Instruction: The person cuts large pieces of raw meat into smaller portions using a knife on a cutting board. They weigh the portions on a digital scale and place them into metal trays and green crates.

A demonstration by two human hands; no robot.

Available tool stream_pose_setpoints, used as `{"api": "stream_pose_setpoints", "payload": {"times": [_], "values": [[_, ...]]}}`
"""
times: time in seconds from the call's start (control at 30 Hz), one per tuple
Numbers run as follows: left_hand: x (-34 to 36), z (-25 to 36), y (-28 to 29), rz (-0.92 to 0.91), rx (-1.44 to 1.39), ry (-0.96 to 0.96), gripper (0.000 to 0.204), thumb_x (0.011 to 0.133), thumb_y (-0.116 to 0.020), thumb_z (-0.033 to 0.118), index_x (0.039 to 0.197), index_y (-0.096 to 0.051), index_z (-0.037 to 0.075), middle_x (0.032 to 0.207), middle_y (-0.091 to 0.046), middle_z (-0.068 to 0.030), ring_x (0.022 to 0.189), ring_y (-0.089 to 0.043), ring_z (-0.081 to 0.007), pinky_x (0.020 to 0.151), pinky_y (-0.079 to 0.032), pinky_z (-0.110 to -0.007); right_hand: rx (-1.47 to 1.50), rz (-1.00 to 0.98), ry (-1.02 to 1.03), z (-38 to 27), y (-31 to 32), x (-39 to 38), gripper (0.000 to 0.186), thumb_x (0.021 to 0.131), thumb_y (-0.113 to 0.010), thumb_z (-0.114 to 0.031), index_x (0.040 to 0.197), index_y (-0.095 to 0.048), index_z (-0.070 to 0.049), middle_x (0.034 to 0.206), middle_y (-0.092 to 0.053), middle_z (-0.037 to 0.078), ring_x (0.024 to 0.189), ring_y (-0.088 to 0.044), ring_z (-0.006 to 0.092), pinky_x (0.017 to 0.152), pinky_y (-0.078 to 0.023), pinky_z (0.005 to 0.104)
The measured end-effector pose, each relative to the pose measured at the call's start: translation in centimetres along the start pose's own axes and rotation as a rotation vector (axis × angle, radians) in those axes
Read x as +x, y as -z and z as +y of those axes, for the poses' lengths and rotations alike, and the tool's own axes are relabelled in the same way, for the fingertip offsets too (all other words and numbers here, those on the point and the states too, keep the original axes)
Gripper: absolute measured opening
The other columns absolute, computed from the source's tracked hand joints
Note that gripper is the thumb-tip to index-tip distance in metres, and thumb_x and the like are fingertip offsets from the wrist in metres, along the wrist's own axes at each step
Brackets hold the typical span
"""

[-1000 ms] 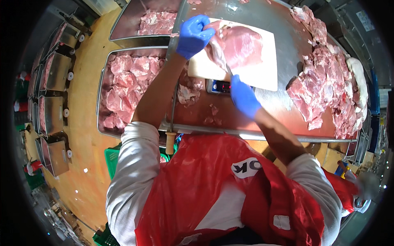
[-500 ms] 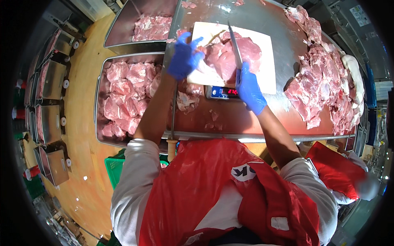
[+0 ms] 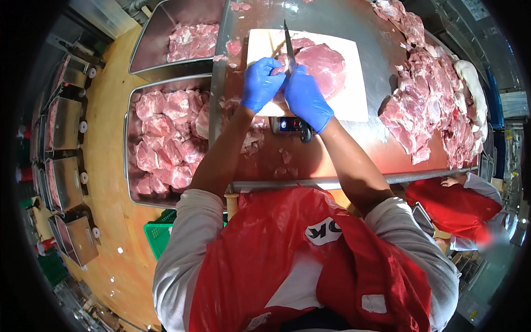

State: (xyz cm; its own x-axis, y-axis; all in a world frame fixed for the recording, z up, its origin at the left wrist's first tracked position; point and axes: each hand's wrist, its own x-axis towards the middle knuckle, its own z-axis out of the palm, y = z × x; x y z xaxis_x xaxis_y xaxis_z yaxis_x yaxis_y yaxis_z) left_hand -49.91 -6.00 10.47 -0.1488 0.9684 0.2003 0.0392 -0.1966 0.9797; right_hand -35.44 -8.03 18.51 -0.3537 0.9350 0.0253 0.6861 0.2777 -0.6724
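Note:
A large piece of raw pink meat lies on a white cutting board. In my blue-gloved right hand I grip a knife. Its blade points away from me across the left part of the meat, and the dark handle end sticks out below my fist. My left hand, also gloved in blue, is closed on the meat's left edge, close beside the blade. Its fingertips are partly hidden there. Under the board's near edge sits a blue digital scale, partly covered by my right hand.
Left of the steel table stands a metal bin of meat pieces, with a second bin beyond it. A heap of meat covers the table's right side. A green crate sits low left; another person is at right.
My left hand has moved from the board's left edge, fingers spread, onto the meat and closed. My right hand has shifted left with the knife, bringing both hands together.

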Motion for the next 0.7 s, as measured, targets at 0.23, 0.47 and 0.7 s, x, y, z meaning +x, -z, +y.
{"api": "stream_pose_setpoints", "payload": {"times": [0.23,0.47,0.7], "values": [[-1.6,0.4,-0.2,0.197,-0.035,-0.037,0.005,0.077,-0.069,-0.001,0.08,-0.065,0.0,0.067,-0.06,-0.0003,0.066,-0.051,-0.0037,0.057,-0.047,-0.025,-0.119,-0.205,-0.275,1.4,-2.9,-6.8,0.022,0.095,-0.048,-0.006,0.111,-0.042,0.009,0.084,-0.065,0.033,0.081,-0.065,0.0515,0.069,-0.051,0.0553],[0.1,3.8,2.4,0.102,-0.105,-0.016,0.01,0.076,-0.074,0.002,0.079,-0.065,0.005,0.063,-0.055,-0.0007,0.065,-0.057,-0.0069,0.059,-0.049,-0.024,-0.203,-0.049,-0.011,1.6,-2.1,-1.4,0.021,0.095,-0.049,-0.007,0.108,-0.042,0.007,0.083,-0.064,0.033,0.081,-0.065,0.0506,0.072,-0.052,0.0561],[3.2,-2.3,11.8,0.05,0.813,-0.55,0.011,0.079,-0.073,0.011,0.09,-0.068,0.01,0.076,-0.065,-0.0084,0.068,-0.063,-0.0245,0.065,-0.053,-0.033,-0.517,-0.32,0.01,6.2,4.5,-11.9,0.022,0.099,-0.047,-0.013,0.114,-0.043,0.003,0.074,-0.063,0.028,0.067,-0.064,0.0459,0.061,-0.049,0.0559]]}}
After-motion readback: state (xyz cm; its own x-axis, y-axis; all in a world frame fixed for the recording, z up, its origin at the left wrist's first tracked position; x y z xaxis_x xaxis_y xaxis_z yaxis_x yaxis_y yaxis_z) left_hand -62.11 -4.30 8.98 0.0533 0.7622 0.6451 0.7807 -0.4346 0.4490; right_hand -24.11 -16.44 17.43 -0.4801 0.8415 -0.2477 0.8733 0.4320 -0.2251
